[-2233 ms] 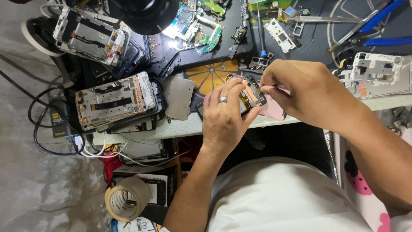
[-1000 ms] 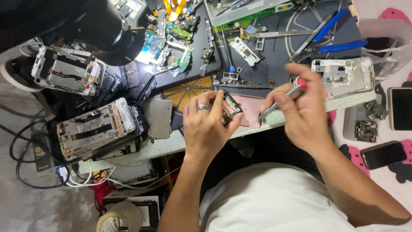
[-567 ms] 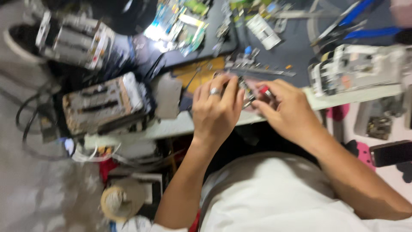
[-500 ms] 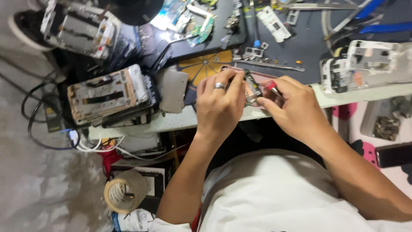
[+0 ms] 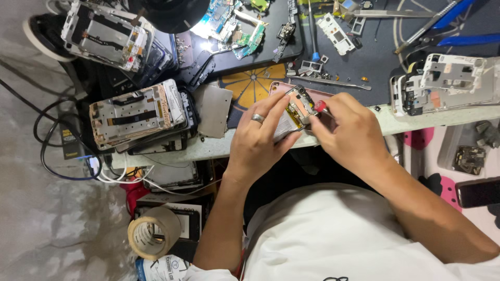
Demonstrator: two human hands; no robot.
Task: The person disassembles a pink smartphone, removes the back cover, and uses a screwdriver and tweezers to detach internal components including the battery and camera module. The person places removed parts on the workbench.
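Opened phone [image 5: 295, 112] at the bench's near edge [image 5: 219, 148]. Our left hand [image 5: 259, 140] pins it, fingers laid flat across its body; our right hand [image 5: 350, 136] pinches a red-tipped tool [image 5: 320, 106] against the board. We judge a slip could gouge components, or push the phone off the edge

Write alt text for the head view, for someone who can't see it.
The left hand steadies an opened phone at the bench edge while the right hand works on it with a red-tipped tool. Stripped phone frames and circuit boards surround them.
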